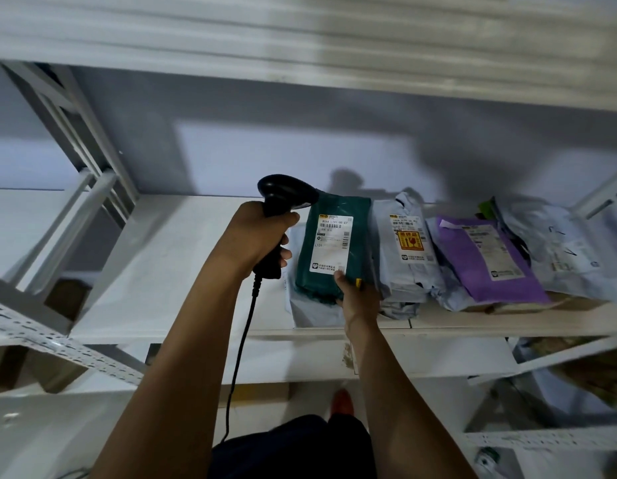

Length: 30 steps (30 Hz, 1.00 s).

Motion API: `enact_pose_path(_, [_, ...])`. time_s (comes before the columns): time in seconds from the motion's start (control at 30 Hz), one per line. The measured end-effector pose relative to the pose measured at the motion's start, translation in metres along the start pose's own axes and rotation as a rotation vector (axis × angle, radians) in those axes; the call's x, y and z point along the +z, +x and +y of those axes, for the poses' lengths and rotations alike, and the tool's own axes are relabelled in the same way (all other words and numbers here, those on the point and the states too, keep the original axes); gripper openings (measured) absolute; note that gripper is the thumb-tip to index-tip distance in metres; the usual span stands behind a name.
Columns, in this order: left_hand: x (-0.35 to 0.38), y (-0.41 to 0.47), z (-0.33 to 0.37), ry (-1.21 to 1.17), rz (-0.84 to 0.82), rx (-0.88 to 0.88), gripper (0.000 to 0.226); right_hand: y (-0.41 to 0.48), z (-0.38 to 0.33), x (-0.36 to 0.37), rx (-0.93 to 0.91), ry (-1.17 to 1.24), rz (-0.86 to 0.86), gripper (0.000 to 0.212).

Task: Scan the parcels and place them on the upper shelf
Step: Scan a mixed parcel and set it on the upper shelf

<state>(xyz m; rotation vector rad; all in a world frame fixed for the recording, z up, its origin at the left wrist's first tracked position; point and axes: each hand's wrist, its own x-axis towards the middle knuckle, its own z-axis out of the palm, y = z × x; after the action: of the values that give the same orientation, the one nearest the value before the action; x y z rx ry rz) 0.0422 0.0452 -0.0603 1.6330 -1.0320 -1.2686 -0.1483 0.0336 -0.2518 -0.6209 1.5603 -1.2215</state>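
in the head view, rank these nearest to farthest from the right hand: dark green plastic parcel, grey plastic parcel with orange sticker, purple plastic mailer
1. dark green plastic parcel: gripped by the right hand at its lower right corner.
2. grey plastic parcel with orange sticker: next in the row, just right of the hand.
3. purple plastic mailer: farther right again, beyond the grey one.

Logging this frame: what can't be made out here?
Head view only.
- Dark green plastic parcel: label print too small to read.
- Black handheld barcode scanner: trigger covered by the left hand.
- Right hand: fingers behind the green parcel, only thumb shows.
- Pale grey plastic parcels at far right: blurred.
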Motion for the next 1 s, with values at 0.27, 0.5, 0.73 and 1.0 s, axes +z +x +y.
enact_pose_path(0.27, [0.008,0.000,-0.007,0.065,-0.001,0.011,0.013,-0.001,0.005,-0.003,-0.062,-0.055,-0.033,0.027])
enact_pose_path(0.5, [0.014,-0.004,-0.009,0.193,0.023,0.020,0.019,0.001,0.010,-0.003,-0.054,-0.050,-0.021,0.023])
enact_pose_path(0.73, [0.019,-0.003,-0.009,0.238,0.020,0.030,0.022,0.005,0.011,-0.003,-0.028,-0.040,-0.030,0.028])
enact_pose_path(1.0, [0.020,-0.001,-0.013,0.257,-0.010,0.051,0.024,0.007,0.014,-0.003,-0.031,-0.022,-0.041,0.031])
